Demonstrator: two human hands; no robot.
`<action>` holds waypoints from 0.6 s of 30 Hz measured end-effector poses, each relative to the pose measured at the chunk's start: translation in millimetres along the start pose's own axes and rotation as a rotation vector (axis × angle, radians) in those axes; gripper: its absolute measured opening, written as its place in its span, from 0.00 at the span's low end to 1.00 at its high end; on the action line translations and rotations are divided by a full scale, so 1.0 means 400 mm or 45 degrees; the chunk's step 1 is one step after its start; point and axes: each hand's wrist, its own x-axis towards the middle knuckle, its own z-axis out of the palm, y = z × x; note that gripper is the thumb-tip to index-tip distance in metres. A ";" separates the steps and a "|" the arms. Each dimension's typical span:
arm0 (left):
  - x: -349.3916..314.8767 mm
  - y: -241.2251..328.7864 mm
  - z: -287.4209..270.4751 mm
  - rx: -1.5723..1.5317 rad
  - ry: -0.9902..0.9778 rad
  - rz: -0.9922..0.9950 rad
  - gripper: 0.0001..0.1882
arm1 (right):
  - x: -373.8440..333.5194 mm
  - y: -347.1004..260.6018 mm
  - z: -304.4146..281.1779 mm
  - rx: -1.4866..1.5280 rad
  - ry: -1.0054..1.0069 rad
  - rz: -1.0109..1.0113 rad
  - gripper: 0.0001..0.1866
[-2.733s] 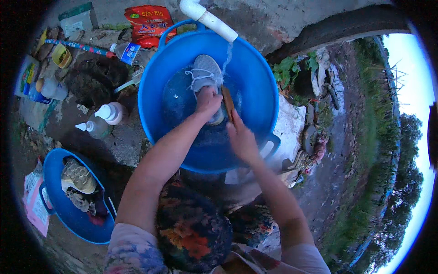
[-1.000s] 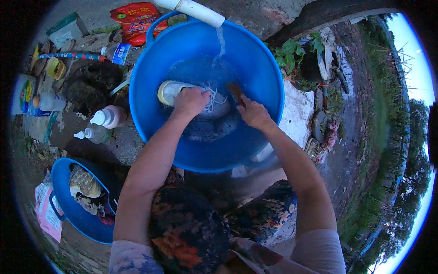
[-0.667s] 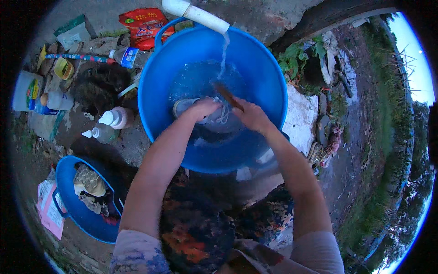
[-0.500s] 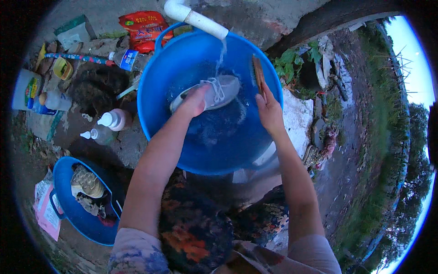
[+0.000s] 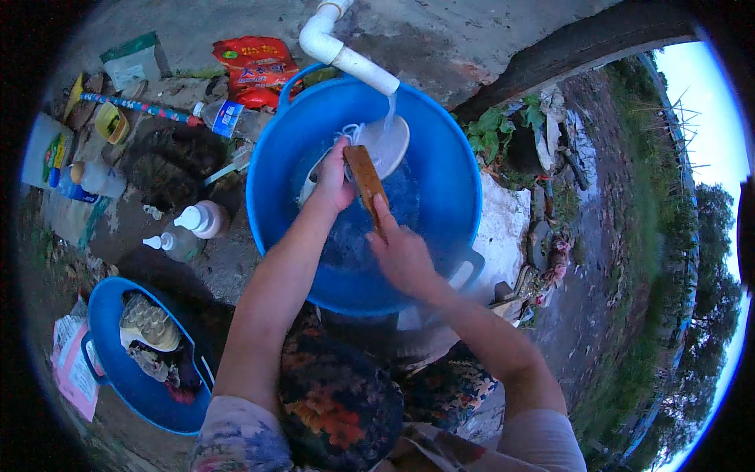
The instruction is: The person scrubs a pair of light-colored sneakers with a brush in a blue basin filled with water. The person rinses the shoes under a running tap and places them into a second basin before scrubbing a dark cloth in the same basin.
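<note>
My left hand (image 5: 336, 179) is closed on a light grey lace-up shoe (image 5: 388, 151), tilted inside a large round blue tub (image 5: 444, 165). Water from a white pipe (image 5: 363, 69) falls on the shoe's toe end. My right hand (image 5: 403, 256) grips one end of a wooden scrubbing brush (image 5: 365, 181). The brush lies across the shoe's near side beside my left fingers and hides part of it. Its bristles are turned out of sight, so contact with the shoe is hard to tell. Rippled water shows in the tub below.
At the lower left, a smaller blue basin (image 5: 130, 393) holds another shoe (image 5: 149, 322) and some cloths. Two pump bottles (image 5: 203, 220) stand left of the tub. Beyond them lie a red bag (image 5: 255, 67) and a clear plastic bottle (image 5: 224, 118). A concrete ledge (image 5: 472, 39) runs behind.
My right hand has brought the brush from the tub's right side leftward over the shoe. My left hand has raised and turned the shoe, bringing its toe under the stream.
</note>
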 end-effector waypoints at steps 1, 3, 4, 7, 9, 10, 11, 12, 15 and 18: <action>0.002 0.002 0.003 -0.031 -0.049 -0.005 0.24 | 0.020 0.021 -0.009 -0.054 0.046 0.040 0.34; -0.007 -0.010 0.016 -0.072 -0.227 -0.075 0.26 | 0.094 0.071 -0.046 -0.215 0.180 0.202 0.32; 0.001 -0.023 0.014 -0.077 -0.218 -0.088 0.26 | 0.143 0.051 -0.080 -0.169 0.134 0.397 0.31; 0.005 -0.025 -0.005 -0.029 -0.234 -0.060 0.27 | 0.150 0.045 -0.033 -0.072 0.103 0.395 0.30; -0.022 0.005 0.006 -0.079 -0.119 -0.102 0.28 | 0.064 -0.019 -0.008 0.136 0.025 0.248 0.31; -0.014 0.004 0.009 -0.052 -0.112 -0.069 0.27 | 0.030 -0.039 -0.025 0.100 -0.114 0.256 0.31; -0.001 -0.013 0.015 -0.025 -0.106 -0.057 0.27 | 0.034 -0.010 -0.043 0.008 -0.070 0.291 0.31; -0.003 -0.011 -0.004 0.022 -0.073 -0.017 0.27 | 0.062 0.025 -0.040 -0.051 -0.038 0.300 0.31; 0.015 -0.083 -0.023 0.372 -0.246 0.028 0.24 | 0.147 0.094 -0.078 -0.170 0.185 0.500 0.29; -0.008 -0.069 -0.038 1.218 -0.208 0.215 0.22 | 0.089 0.061 -0.043 0.129 0.262 0.285 0.28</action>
